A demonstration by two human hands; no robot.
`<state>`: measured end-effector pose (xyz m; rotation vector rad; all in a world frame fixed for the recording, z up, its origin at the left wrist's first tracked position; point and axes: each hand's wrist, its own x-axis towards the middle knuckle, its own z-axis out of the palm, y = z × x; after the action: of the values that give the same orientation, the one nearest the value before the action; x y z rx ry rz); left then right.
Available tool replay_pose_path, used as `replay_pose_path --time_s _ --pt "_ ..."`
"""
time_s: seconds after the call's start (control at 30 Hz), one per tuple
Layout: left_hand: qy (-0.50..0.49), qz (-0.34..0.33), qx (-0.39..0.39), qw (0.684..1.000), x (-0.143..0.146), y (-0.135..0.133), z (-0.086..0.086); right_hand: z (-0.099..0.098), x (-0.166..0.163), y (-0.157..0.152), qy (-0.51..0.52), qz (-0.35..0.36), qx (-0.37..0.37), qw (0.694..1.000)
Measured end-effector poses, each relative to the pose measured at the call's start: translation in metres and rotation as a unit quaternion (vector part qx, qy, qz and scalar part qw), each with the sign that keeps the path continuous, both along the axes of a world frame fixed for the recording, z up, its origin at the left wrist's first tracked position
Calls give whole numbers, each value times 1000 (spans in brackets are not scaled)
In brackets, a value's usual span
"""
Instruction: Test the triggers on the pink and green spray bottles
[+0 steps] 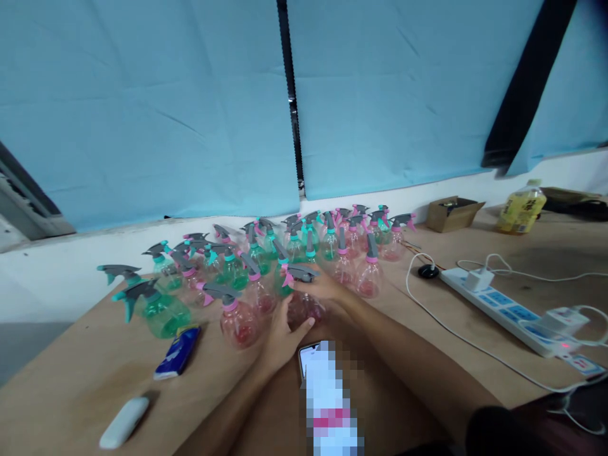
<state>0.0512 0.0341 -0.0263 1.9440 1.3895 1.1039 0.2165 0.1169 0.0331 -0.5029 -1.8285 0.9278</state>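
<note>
A pink spray bottle [304, 308] with a grey trigger head stands on the wooden table [85, 380] just in front of me. My left hand [281, 335] wraps round its body from the left. My right hand [323, 286] grips its neck just under the grey trigger head [300, 273]. Behind it stand several more spray bottles [285, 253], pink and green, in loose rows. A few green ones [159, 310] sit at the left end.
A phone [311, 358] lies near my wrists. A blue packet [178, 351] and a white oblong object [124, 421] lie at the left front. A power strip [508, 310] with cables, a cardboard box [451, 213] and a yellow drink bottle [521, 209] are on the right.
</note>
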Motion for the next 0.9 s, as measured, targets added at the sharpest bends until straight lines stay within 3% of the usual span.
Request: replay_pose_path --time_s 0.1,0.2,0.43,0.7,0.9 --pt "-57 -33 -38 997 -6 6 4 5 0 3 -3 99 -59 993" --pt "-120 -52 -72 989 -13 9 8 7 2 3 11 135 -97 986" --pt "-223 -22 -133 965 -16 10 6 -1 5 4 28 142 -129 981" --pt "-210 -18 -160 964 -16 6 9 2 6 0 66 117 -186 973" --pt "-216 -17 -171 961 -16 6 10 4 11 1 20 120 -156 980"
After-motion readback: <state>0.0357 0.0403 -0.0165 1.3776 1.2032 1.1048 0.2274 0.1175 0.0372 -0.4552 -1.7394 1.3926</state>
